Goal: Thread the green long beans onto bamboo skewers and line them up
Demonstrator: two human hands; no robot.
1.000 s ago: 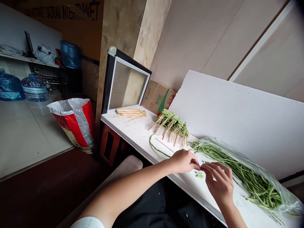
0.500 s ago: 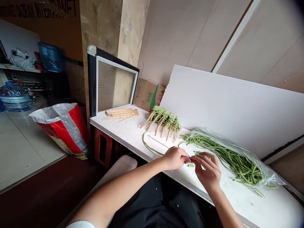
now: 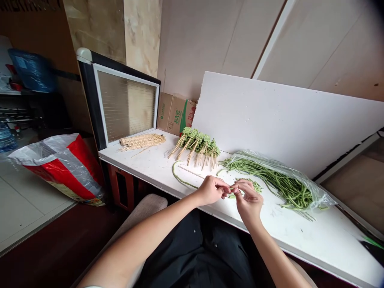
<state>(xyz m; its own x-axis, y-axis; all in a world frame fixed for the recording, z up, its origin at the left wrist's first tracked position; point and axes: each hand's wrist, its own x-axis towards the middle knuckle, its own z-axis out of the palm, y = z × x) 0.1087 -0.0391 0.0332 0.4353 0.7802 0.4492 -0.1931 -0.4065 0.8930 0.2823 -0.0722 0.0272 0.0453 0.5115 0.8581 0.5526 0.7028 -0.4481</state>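
My left hand [image 3: 211, 189] and my right hand [image 3: 248, 199] meet fingertip to fingertip over the white table [image 3: 306, 236], both pinched on a thin green bean piece [image 3: 231, 191] between them. Beside my right hand lies a small heap of cut bean pieces [image 3: 255, 184]. A clear plastic bag of long green beans [image 3: 277, 182] is spread out to the right. One loose long bean [image 3: 180, 179] and a bare skewer [image 3: 192, 172] lie left of my hands. Behind them sits a pile of beans threaded on skewers [image 3: 199, 147].
A bundle of bare bamboo skewers [image 3: 142, 141] lies at the table's far left, by a framed glass panel [image 3: 126, 106]. A cardboard box [image 3: 175, 114] and a leaning white board [image 3: 279, 116] stand behind. A red and white sack [image 3: 60, 166] sits on the floor.
The view has swung to the right, so everything sits further left in the picture. My hands have drawn closer together and stay pinched on the bean piece.
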